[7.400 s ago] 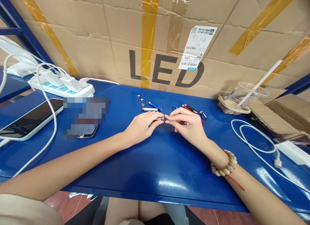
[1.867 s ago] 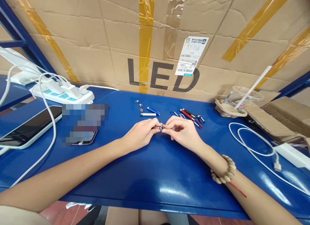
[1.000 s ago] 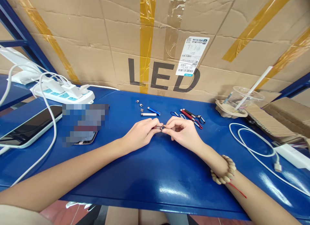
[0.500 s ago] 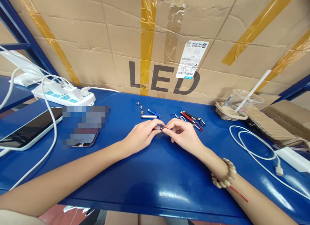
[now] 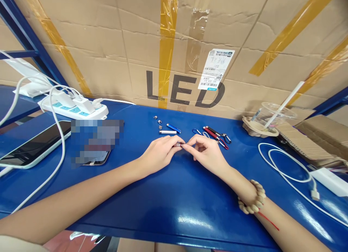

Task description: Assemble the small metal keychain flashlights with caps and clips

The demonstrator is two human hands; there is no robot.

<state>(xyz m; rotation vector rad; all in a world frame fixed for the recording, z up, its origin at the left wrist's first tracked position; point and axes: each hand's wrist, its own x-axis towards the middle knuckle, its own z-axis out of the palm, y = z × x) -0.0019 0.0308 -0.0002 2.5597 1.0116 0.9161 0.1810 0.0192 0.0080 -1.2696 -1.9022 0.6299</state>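
A small red tube [image 5: 178, 145] with a silvery end sits low over the blue table [image 5: 168, 201], near its middle, pinched from both sides. The left hand [image 5: 160, 154] closes its thumb and fingers around the tube's left part; the right hand [image 5: 208, 152] pinches the tube's right tip between thumb and forefinger, so both hands are clamped on the same piece and touch each other there. Half a second ago the grip looked the same; the hands have stayed joined on the tube, and only the view has tipped slightly, so everything sits a little lower in the picture. Nearly two seconds ago a small dark round end showed at the tube's right tip; now the right fingertips cover it.

Just behind the hands lie a silver tube [image 5: 168, 132], a blue tube [image 5: 174, 128], three tiny metal bits [image 5: 159, 121] and a bunch of red and black tubes with clips [image 5: 216, 134]. A bead bracelet [image 5: 251, 201] circles the right wrist. To the left are a phone [image 5: 32, 143] and a power strip [image 5: 73, 109]; to the right, a white cable [image 5: 288, 168] and a plastic cup [image 5: 272, 114]. A cardboard box [image 5: 190, 45] marked LED stands behind.
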